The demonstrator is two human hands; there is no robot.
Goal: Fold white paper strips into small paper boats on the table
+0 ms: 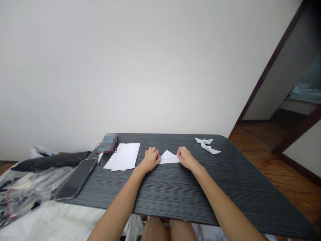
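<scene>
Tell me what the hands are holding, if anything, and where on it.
A folded white paper, by its two ends: left hand at the left end, right hand at the right.

A Room in a Home

The place seems to be a private home; which room exactly, I cannot tell. The wall is plain and white, and at the right a dark door frame meets a brown floor with wood grain. At the left, white cloth and clear plastic lie in a loose heap beside the dark bench.
</scene>
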